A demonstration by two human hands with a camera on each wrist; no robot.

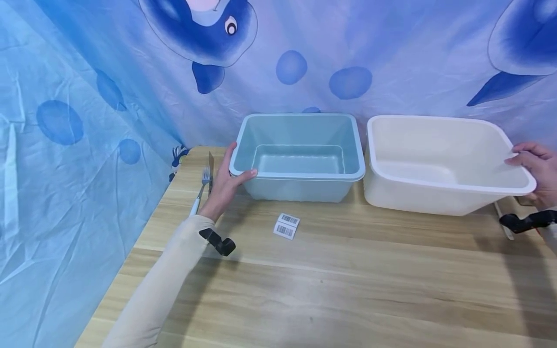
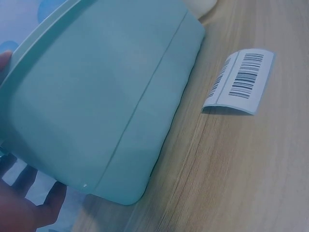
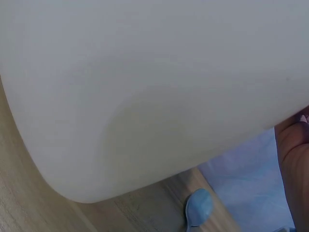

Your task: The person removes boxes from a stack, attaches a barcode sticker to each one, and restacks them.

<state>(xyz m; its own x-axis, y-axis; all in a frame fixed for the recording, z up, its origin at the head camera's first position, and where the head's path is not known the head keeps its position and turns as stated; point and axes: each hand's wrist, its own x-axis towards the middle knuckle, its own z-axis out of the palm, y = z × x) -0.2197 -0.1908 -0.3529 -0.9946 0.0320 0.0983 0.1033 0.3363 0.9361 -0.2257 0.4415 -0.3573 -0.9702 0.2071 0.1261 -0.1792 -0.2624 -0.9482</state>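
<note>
**Teal and white tubs, 1 hand on each**

Teal plastic forms the left tub (image 1: 300, 157), which stands on the wooden table (image 1: 348, 280) close to the backdrop. It is tipped toward the camera so its hollow inside faces forward. The left hand (image 1: 224, 181) grips its near left corner, thumb hooked over the rim and fingers curled beneath; the left wrist view shows the tub's outer wall (image 2: 106, 101) lifted off the wood on that side, with fingertips (image 2: 29, 203) under it.

Just beside it, to the right, sits a white tub (image 1: 439, 164), also tilted. The right hand (image 1: 537, 171) holds its far right rim, fingers bent over the edge. The right wrist view is filled by the tub's pale underside (image 3: 154, 96).

On the table in front of the teal tub lie 2 barcode labels (image 1: 286, 225). A fork (image 1: 202, 186) and a knife (image 1: 211, 169) rest behind the left hand, and a blue spoon (image 3: 198, 207) lies under the white tub's raised corner. A blue dolphin-print cloth (image 1: 87, 96) hangs behind.
</note>
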